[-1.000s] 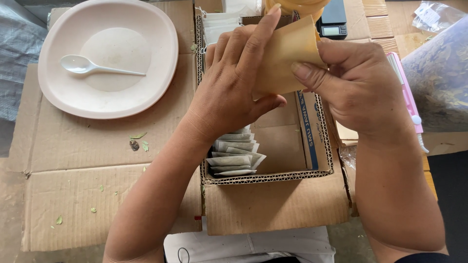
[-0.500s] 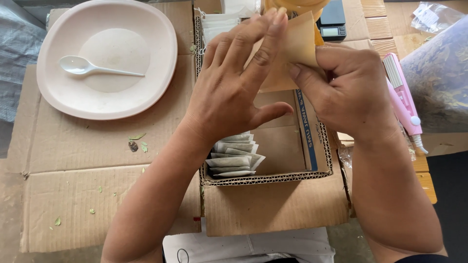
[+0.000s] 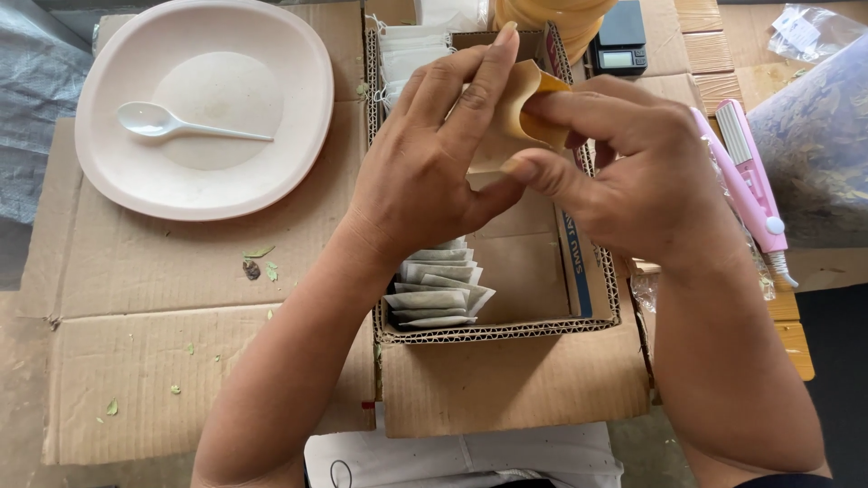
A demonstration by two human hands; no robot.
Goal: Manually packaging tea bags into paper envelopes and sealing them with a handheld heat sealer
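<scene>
Both hands hold a small tan paper envelope (image 3: 523, 101) above an open cardboard box (image 3: 506, 333). My left hand (image 3: 425, 172) lies flat against the envelope's near side, fingers stretched up. My right hand (image 3: 633, 172) pinches and bends its right edge between thumb and fingers, so the paper curls. Inside the box, at its near left, lies a stack of filled tea bags (image 3: 438, 291). Much of the envelope is hidden behind my left hand.
A pale plate (image 3: 298, 136) with a white plastic spoon (image 3: 181, 125) sits at the left on flattened cardboard (image 3: 136, 361) strewn with leaf bits. White empty bags (image 3: 407, 45) lie behind the box. A pink sealer tool (image 3: 750, 185), a small scale (image 3: 619, 41) and a plastic bag of dried leaves (image 3: 818, 145) stand right.
The envelope was held flat and broad; my right hand has since folded its right side inward, so it now looks narrower and curled. My left hand stayed in place.
</scene>
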